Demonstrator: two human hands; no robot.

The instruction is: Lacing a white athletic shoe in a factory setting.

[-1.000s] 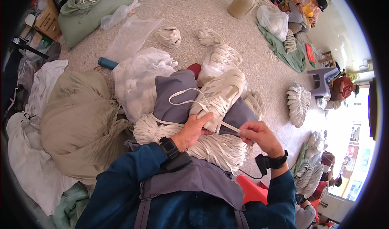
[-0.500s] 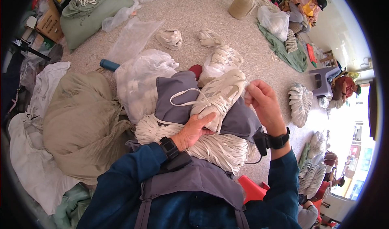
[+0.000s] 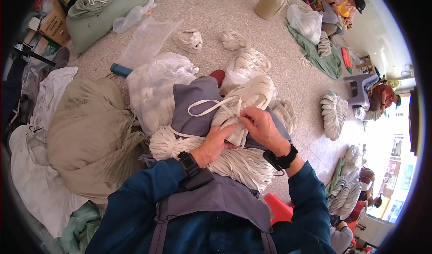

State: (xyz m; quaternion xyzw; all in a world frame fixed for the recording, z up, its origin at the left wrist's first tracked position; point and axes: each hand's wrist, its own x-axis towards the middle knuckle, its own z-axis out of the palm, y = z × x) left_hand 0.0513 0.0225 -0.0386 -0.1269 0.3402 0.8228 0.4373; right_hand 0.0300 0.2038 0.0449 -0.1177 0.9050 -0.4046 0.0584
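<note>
A cream sneaker [image 3: 257, 92] rests on my lap, its heel end pointing away from me. My left hand [image 3: 215, 145] is closed around the toe end, thumb on top. Over the lacing, the thumb and forefinger of my right hand [image 3: 264, 127] pinch a shoelace, mostly hidden by the fingers. A loose loop of white lace [image 3: 203, 115] hangs out to the left of the shoe. Across my lap under both wrists lies a thick bundle of cream laces [image 3: 243, 166], on the grey apron [image 3: 193, 103].
Beyond my knees stand more cream shoes [image 3: 189, 41] on the speckled floor. To the left are a clear plastic bag [image 3: 155, 90] and a large beige sack [image 3: 85, 137]. A row of shoes [image 3: 334, 117] and a grey stool [image 3: 357, 90] stand right, near other people.
My right hand has moved left and down, from beside the shoe's right edge onto its lacing. A pale shoe on the floor at right now shows. My left hand keeps its hold.
</note>
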